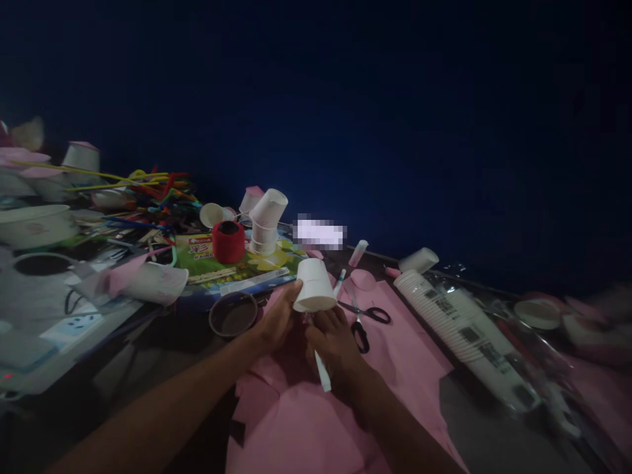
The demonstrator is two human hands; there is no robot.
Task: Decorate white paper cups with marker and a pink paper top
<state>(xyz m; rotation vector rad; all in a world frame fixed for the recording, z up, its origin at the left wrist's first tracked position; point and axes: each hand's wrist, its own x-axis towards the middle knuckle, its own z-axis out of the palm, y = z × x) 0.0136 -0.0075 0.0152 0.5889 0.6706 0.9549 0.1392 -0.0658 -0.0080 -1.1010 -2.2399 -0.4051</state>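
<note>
A white paper cup (316, 283) is held mouth-down above pink paper sheets (395, 342). My left hand (281, 316) grips its left side, the thumb resting near the rim. My right hand (336, 339) is closed just below the cup's rim, and a slim white stick-like piece (322, 372) sticks out from under its fingers toward me. The exact kind of this piece cannot be made out. Just right of the cup lie black-handled scissors (363, 319) and a white marker-like tube (340, 282). The right fingertips are partly hidden by the cup.
A wrapped sleeve of paper cups (464, 336) lies at the right. Stacked cups (265, 224) and a red yarn roll (228, 241) stand on a green printed pack (207, 273). A round dark dish (233, 315), a power strip (74, 329) and colourful pipe cleaners (158, 187) are leftward.
</note>
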